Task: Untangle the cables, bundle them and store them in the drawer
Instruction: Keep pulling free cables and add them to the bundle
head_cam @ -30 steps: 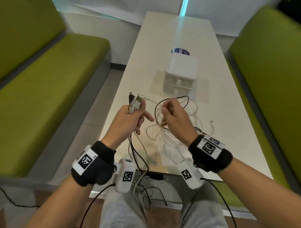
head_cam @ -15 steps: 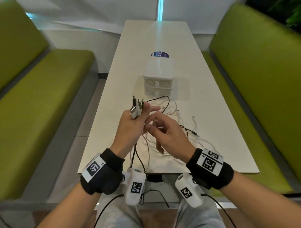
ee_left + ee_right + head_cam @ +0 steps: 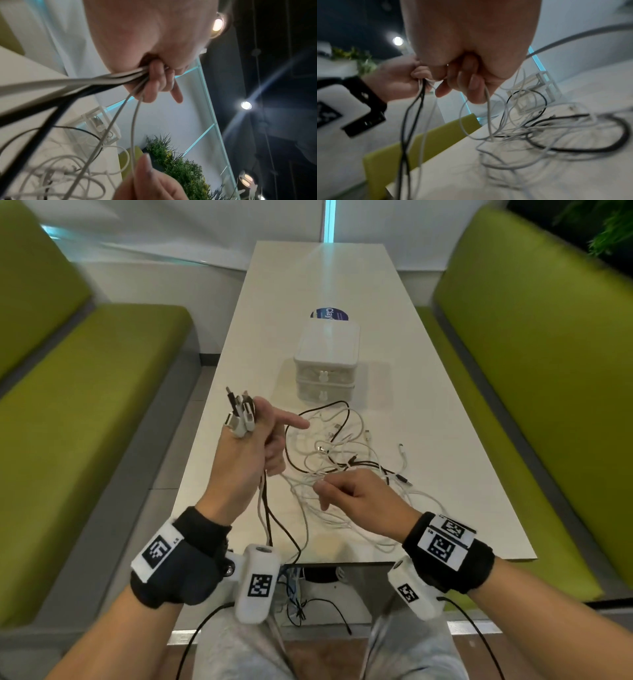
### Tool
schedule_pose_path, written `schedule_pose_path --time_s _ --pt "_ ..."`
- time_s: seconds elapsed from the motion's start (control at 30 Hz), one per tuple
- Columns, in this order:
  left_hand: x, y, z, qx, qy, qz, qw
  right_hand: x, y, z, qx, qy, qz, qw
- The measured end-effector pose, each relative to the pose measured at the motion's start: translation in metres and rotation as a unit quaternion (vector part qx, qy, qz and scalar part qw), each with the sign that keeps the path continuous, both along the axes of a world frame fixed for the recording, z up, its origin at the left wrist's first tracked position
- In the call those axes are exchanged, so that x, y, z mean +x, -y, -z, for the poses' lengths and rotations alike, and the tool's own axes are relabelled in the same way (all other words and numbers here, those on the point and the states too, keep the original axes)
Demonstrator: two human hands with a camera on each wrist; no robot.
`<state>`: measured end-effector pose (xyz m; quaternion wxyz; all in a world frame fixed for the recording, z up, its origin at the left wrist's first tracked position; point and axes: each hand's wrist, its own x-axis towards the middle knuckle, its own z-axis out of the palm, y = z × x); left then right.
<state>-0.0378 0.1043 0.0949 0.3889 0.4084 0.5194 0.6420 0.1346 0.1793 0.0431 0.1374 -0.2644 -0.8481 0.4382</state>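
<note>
I see my left hand (image 3: 245,453) raised over the near left part of the table (image 3: 445,412), clenched round a bunch of cable ends (image 3: 239,414) whose plugs stick up above the fist, index finger pointing right; I count about five plugs there, some white, some dark, though blur keeps me from being sure; their cords drop from the fist past the table's near edge. My right hand (image 3: 359,498) sits lower and to the right, just above the tabletop, pinching one thin white cable (image 3: 133,135) between thumb and fingertips; the left wrist view shows that strand running up to the left fist. The tangle of cables (image 3: 342,450) lies on the table between and beyond both hands; white strands outnumber the dark ones, exact count unclear. One white drawer unit (image 3: 327,359) stands beyond the tangle, two drawers, both closed.
</note>
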Motion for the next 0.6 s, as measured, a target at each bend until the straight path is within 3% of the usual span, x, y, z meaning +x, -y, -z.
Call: schedule_pose_path --time_s 0.23,0.47,0.6 --pt "0.001 0.009 -0.009 -0.092 -0.114 0.015 0.989 0.011 -0.02 0.003 0.078 0.051 0.017 0.995" --pt "0.015 0.004 0.019 -0.191 -0.311 0.053 0.93 -0.002 -0.012 -0.005 0.157 -0.017 0.036 0.987" --pt "0.006 0.004 0.018 -0.207 -0.296 0.026 0.932 0.0 -0.016 -0.001 0.151 0.002 0.019 0.988"
